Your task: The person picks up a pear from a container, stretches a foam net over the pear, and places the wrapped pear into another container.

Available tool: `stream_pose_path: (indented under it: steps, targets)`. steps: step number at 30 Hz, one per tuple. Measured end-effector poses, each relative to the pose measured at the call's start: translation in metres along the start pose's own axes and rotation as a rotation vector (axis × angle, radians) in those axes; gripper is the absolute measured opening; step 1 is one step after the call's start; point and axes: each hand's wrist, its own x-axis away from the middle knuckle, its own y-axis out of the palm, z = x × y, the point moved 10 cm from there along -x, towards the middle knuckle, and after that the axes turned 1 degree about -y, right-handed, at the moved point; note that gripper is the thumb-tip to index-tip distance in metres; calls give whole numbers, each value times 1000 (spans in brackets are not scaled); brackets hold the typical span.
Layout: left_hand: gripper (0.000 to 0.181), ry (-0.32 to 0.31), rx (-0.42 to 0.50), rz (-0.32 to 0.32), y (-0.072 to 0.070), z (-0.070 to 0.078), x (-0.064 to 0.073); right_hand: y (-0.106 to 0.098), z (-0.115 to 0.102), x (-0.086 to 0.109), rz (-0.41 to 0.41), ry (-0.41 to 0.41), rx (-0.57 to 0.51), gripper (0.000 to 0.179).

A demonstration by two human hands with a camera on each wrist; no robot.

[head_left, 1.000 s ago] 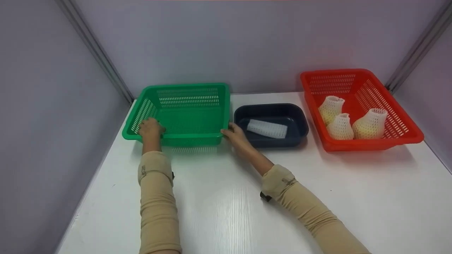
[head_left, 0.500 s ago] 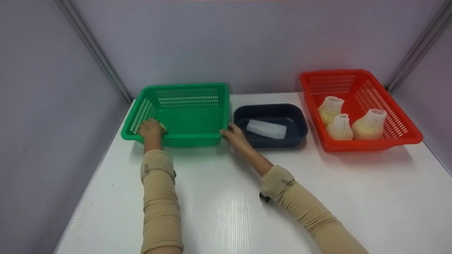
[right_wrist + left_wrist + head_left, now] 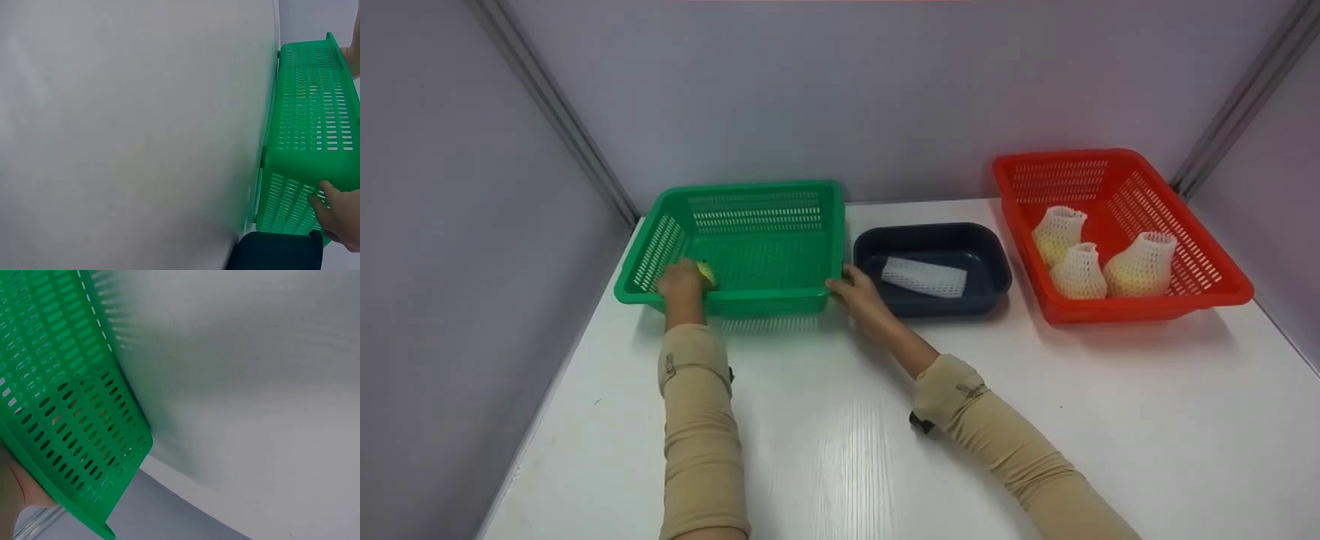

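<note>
My left hand reaches over the front rim into the left end of a green plastic basket and holds a yellow-green fruit, which shows at its right side. The hand hides most of the fruit. In the left wrist view the basket wall covers the fingers, and only part of the left hand shows above the rim. My right hand grips the basket's front right corner, with thumb and fingers on either side of it. The right wrist view shows the right hand against the basket's slotted wall.
Right of the green basket stands a dark blue tray with a white foam net sleeve in it. A red basket at the far right holds three pale fruits in foam nets. Grey panels enclose the white table.
The left hand has drawn slightly towards the front rim, and more of the yellow-green fruit shows beside it. My right hand keeps its place at the basket corner.
</note>
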Motion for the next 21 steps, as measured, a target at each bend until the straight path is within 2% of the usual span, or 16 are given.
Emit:
stream_pose_path:
  steps: [3, 7, 17, 21]
  targets:
    - [65, 9, 24, 29, -2, 2, -1, -1, 0, 0, -1, 0, -30, 45]
    - [64, 21, 24, 36, -3, 3, -1, -2, 0, 0, 0, 8, -59, 46]
    - [77, 29, -2, -91, 8, 4, -2, -4, 2, 0, 10, 16, -37, 47]
    - [74, 41, -18, -93, 7, 4, -1, -2, 2, 0, 2, 15, -38, 46]
